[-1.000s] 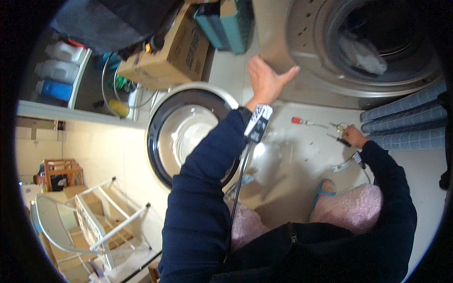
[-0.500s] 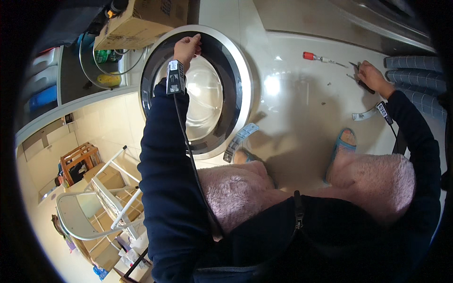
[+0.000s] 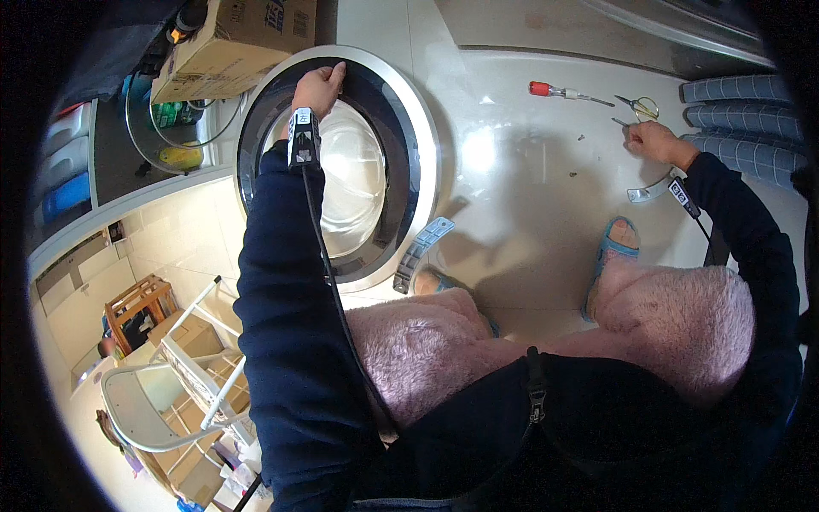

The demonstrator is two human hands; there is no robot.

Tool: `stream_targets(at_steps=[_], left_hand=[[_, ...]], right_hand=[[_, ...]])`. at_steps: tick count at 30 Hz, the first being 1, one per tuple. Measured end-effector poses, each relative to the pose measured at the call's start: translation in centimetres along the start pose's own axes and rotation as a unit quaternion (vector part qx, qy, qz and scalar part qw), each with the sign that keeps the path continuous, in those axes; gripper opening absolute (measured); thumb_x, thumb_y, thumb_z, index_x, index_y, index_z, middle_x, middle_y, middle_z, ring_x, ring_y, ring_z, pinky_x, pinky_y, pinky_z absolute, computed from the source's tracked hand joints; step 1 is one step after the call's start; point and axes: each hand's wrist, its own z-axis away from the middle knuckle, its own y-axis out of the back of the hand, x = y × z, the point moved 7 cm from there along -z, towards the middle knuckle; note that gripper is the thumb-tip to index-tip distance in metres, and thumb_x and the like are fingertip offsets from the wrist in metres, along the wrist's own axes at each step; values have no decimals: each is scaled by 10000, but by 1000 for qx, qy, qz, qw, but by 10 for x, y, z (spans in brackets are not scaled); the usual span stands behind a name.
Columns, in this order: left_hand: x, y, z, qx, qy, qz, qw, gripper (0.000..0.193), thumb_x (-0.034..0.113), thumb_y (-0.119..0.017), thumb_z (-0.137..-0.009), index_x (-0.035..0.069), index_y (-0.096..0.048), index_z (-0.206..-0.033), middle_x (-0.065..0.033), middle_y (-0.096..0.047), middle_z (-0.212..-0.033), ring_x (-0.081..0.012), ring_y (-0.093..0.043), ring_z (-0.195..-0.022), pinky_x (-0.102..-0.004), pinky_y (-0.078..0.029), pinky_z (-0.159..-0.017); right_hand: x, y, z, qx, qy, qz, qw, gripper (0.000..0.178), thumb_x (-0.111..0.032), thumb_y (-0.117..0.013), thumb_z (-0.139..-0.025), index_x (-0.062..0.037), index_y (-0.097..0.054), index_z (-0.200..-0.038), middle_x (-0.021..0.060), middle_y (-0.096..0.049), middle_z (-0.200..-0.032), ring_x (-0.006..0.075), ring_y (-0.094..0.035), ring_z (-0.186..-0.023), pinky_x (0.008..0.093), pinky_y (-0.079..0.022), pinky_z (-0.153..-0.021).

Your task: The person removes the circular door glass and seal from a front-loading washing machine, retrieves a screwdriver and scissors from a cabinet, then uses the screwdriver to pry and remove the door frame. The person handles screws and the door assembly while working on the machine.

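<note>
A round washing machine door [image 3: 399, 171] with a silver rim, dark ring and clear glass bowl is at left centre. My left hand [image 3: 317, 90] rests at its upper part, fingers pinched together over the dark ring; anything between them is too small to see. At the right, low over the floor, my right hand [image 3: 655, 141] is closed around a thin metal-tipped tool [image 3: 620, 122]; its handle is hidden under the hand. Just beyond lie scissors [image 3: 640, 107] with yellowish handles. A red-handled screwdriver [image 3: 563, 91] lies left of them.
Small dark screws [image 3: 573, 174] lie on the pale floor. A curved grey strip [image 3: 424, 254] is by my left foot, a curved metal piece [image 3: 650, 189] near my right wrist. Blue checked cushions [image 3: 738, 115] stand far right; a cardboard box [image 3: 239, 47] and a white chair [image 3: 141, 405] are left.
My right hand has moved slightly left and down, off the scissors, and the tool's dark handle is now covered. My left hand stays on the door; the whole view has shifted a little.
</note>
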Motion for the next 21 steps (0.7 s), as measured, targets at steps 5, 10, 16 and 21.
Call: stream_targets(at_steps=[5, 10, 16, 21], left_hand=[[-2, -4, 5, -31, 31, 13, 999, 508, 458, -456, -915, -3, -655, -990, -171, -666, -881, -290, -636, -839, -351, -470, -798], [3, 0, 6, -14, 1, -30, 999, 504, 460, -445, -918, 10, -657, -999, -170, -667, -911, -310, -629, -888, -364, -464, -828], [10, 3, -1, 38, -27, -80, 996, 465, 449, -435, -919, 65, -660, -1052, -172, -658, -987, -336, -614, -953, -382, -462, -864], [18, 5, -2, 91, -65, -93, 989, 429, 443, -461, -899, 80, -668, -999, -180, -647, -972, -361, -603, -933, -415, -467, -832]], right_hand=[[-1, -1, 0, 4, -3, 21, 1000, 229, -262, -574, -791, -38, -599, -833, 164, -628, -802, 329, -607, -766, 420, -472, -693], [-8, 1, -7, 6, 24, -3, 1000, 243, -277, -579, -784, -37, -598, -818, 162, -624, -794, 323, -605, -761, 422, -469, -687], [-5, -4, -7, 10, 37, -4, 999, 231, -272, -579, -782, -44, -599, -811, 164, -622, -791, 325, -604, -759, 427, -466, -678], [2, -8, -5, -1, 33, -3, 999, 237, -278, -561, -778, -48, -602, -818, 169, -623, -802, 337, -602, -773, 438, -463, -679]])
